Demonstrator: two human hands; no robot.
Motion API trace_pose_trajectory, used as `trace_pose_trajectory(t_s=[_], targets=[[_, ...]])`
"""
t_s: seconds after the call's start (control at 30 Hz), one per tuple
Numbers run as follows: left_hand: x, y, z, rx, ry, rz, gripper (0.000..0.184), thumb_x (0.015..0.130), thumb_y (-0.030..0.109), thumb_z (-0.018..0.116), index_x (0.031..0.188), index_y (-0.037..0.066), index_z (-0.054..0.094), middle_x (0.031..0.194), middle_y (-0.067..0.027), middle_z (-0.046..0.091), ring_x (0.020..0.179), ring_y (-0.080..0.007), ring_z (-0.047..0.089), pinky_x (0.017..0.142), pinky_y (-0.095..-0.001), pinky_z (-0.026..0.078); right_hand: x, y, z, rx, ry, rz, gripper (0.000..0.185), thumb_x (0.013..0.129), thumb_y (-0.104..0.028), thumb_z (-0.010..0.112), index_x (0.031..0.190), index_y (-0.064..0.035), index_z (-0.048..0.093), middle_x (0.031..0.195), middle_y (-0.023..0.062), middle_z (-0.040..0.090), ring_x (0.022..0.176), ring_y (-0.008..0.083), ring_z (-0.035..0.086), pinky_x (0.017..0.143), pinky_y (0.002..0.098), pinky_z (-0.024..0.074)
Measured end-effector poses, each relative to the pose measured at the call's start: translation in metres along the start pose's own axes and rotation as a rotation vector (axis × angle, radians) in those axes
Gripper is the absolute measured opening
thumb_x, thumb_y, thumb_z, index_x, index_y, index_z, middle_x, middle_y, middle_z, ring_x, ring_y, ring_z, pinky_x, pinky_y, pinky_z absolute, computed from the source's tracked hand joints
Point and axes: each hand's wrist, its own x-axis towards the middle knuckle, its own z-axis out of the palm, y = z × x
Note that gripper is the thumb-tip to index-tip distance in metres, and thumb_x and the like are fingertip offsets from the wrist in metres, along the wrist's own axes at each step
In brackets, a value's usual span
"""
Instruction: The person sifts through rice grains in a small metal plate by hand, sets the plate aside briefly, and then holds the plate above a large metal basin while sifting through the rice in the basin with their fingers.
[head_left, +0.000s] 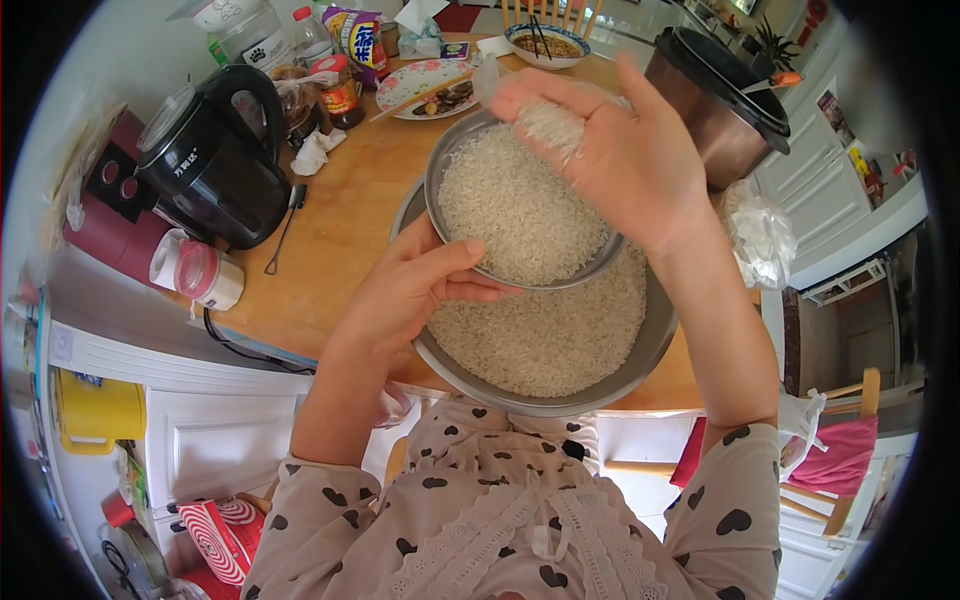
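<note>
Above the small bowl (432, 185) clamped by left fingers (445, 262), rice (553, 128) lies along right fingers (574, 93), thumb (645, 95) apart.

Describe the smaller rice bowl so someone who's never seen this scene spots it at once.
At the near edge of the wooden table, find the large metal bowl of rice. Overlapping its far side in this view is the smaller metal bowl, also full of rice. It's narrower than its neighbour and the only bowl held, by the left hand.
</note>
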Motion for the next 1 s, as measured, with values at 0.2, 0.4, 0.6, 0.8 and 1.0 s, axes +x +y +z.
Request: trace_pose_trajectory(t_s=[0.2, 0.4, 0.6, 0.8, 1.0], targets=[[-0.001, 0.001, -0.001, -0.001, -0.005, 0.006, 0.051, 0.089, 0.015, 0.057, 0.131, -0.001, 0.035, 0.114, -0.017, 0.057, 0.089, -0.0302, 0.066, 0.071, -0.0311, 0.058, 0.002, -0.001, -0.001, 0.009, -0.022, -0.02, 0.07, 0.099, -0.045, 0.03, 0.131, 0.018, 0.029, 0.131, 0.0283, 0.041, 0.126, 0.0345, 0.038, 0.106, 0.0397, 0.0326], [0.001, 0.0, 0.0, -0.013, -0.002, 0.01, 0.051, 0.089, 0.015, 0.057, 0.132, -0.001, 0.034, 0.115, -0.0169, 0.057, 0.09, -0.0302, 0.066, 0.072, -0.0318, 0.058, -0.001, 0.003, 0.002, -0.048, 0.014, 0.019, 0.072, 0.098, -0.049, 0.027, 0.13, 0.0153, 0.035, 0.129, 0.025, 0.046, 0.128, 0.03, 0.038, 0.107, 0.0373, 0.0293], [0.0, 0.0, -0.002, -0.005, 0.0, -0.006, 0.051, 0.089, 0.015, 0.057, 0.132, 0.0, 0.034, 0.114, -0.0177, 0.058, 0.09, -0.0314, 0.066, 0.073, -0.0324, 0.057, -0.001, 0.006, 0.005, -0.35, -0.184, 0.011, 0.07, 0.098, -0.05, 0.02, 0.127, 0.0083, 0.046, 0.133, 0.0208, 0.047, 0.129, 0.0278, 0.038, 0.111, 0.0371, 0.0202], [0.0, 0.0, -0.001, -0.016, -0.016, 0.008, 0.049, 0.09, 0.015, 0.056, 0.131, 0.0, 0.035, 0.113, -0.017, 0.058, 0.091, -0.0302, 0.066, 0.074, -0.0317, 0.057, -0.013, 0.005, 0.009, -1.257, -0.124, 0.0, 0.07, 0.094, -0.058, 0.027, 0.112, -0.0011, 0.064, 0.114, 0.0121, 0.061, 0.111, 0.0216, 0.052, 0.102, 0.0338, 0.031], [-0.001, 0.001, -0.002, 0.004, -0.004, 0.013, 0.046, 0.09, 0.015, 0.055, 0.129, -0.001, 0.037, 0.114, -0.0161, 0.058, 0.093, -0.028, 0.065, 0.075, -0.0305, 0.057, -0.025, -0.013, 0.002, -1.392, -0.064, -0.265, 0.056, 0.096, -0.047, 0.039, 0.097, -0.0001, 0.068, 0.093, 0.008, 0.066, 0.088, 0.0156, 0.057, 0.084, 0.0288, 0.0425]])
